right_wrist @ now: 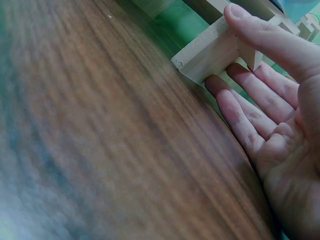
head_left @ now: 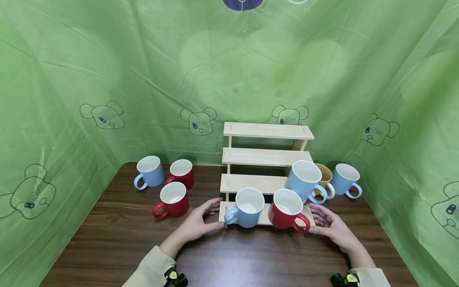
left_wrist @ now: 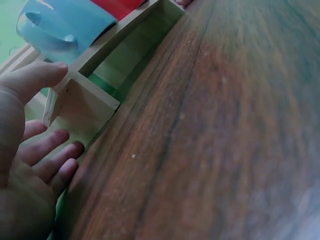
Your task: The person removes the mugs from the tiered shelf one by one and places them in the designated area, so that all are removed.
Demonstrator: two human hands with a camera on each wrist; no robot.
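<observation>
On the table (head_left: 118,227), rack (head_left: 258,182) sits between left hand (head_left: 197,223) and right hand (head_left: 331,227), long axis left-right, about equally near both. Palms face in at the bottom step's (head_left: 265,216) ends, thumbs at its front corners, fingers relaxed, loosely extended, no firm grip.

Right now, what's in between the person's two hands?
Between the left hand and the right hand is the wooden rack's bottom step, with a blue mug and a red mug on it. The head view shows this.
</observation>
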